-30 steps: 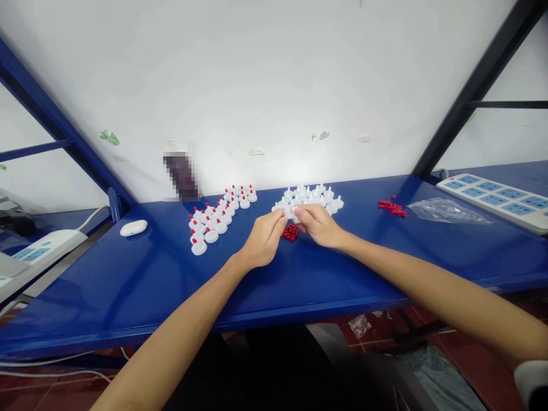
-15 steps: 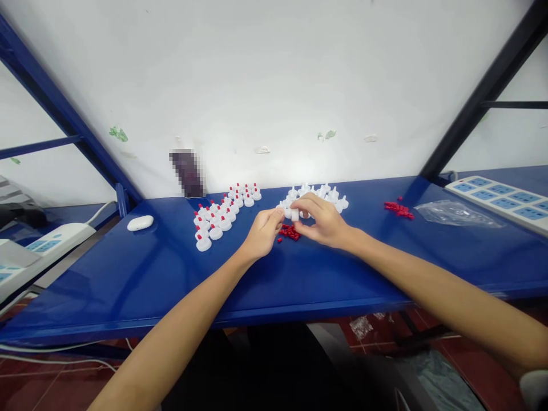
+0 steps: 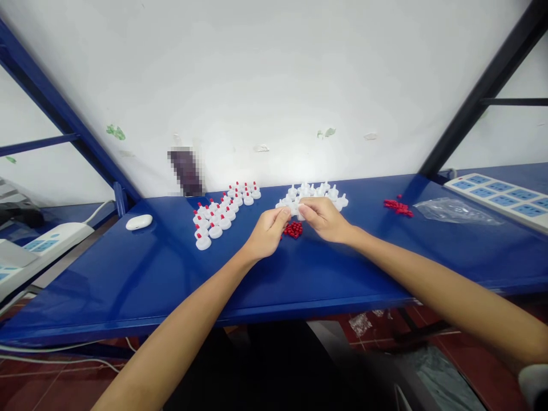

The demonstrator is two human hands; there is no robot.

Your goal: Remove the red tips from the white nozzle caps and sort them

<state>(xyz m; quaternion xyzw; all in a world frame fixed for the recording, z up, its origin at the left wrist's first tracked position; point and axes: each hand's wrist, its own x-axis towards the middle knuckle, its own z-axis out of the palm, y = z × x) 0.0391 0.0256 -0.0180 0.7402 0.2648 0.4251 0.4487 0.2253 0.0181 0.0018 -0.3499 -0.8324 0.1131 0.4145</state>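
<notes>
My left hand [image 3: 266, 233] and my right hand [image 3: 324, 220] meet above the middle of the table, both closed in a pinch. Between their fingertips is a white nozzle cap [image 3: 300, 216], mostly covered by the fingers and hard to tell from the white caps behind. Just below the fingers lies a small pile of red tips [image 3: 293, 230]. Behind my hands stand several white nozzle caps [image 3: 338, 200] without red tips. To the left, white caps with red tips [image 3: 215, 230] stand upright in slanting rows.
On the blue table [image 3: 171, 285] lie a white earphone case [image 3: 139, 222] at left, more red tips [image 3: 399, 208] and a clear plastic bag [image 3: 454, 211] at right. A power strip [image 3: 500, 194] lies far right. A blurred dark object [image 3: 187, 171] leans on the wall.
My right hand's fingers have curled in, with the thumb now pressed over the white cap. Less of the cap shows. Both hands stay in nearly the same place.
</notes>
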